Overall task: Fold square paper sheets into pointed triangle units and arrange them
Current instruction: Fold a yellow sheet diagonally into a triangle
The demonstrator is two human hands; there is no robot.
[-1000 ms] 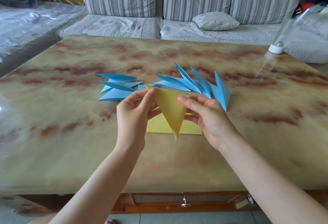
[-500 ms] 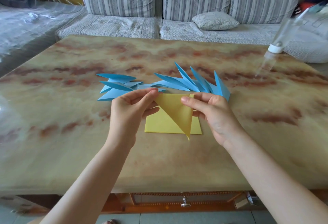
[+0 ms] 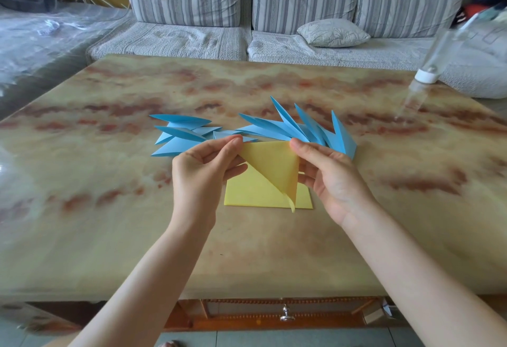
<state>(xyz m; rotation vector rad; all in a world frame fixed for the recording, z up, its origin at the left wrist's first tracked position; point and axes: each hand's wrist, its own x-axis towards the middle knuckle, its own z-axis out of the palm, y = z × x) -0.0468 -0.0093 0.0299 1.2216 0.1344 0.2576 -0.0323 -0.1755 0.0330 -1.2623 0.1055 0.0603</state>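
Observation:
I hold a yellow sheet (image 3: pixel 274 165) folded into a triangle above the table, its point hanging down. My left hand (image 3: pixel 203 173) pinches its upper left corner between thumb and fingers. My right hand (image 3: pixel 329 176) pinches the upper right corner. Under it a stack of flat yellow square sheets (image 3: pixel 255 195) lies on the marble table (image 3: pixel 109 209). Behind my hands several blue pointed triangle units lie in two groups: a left group (image 3: pixel 181 132) and a fanned right group (image 3: pixel 310 132).
A clear plastic bottle with a white cap (image 3: pixel 428 72) stands tilted at the table's far right. A striped grey sofa (image 3: pixel 247 17) with a cushion (image 3: pixel 332 32) runs behind the table. A drawer with a metal knob (image 3: pixel 286 316) sits below the near edge.
The yellow triangle has swung so its point hangs further right, and both hands have shifted slightly away from me while keeping their pinch on the top corners.

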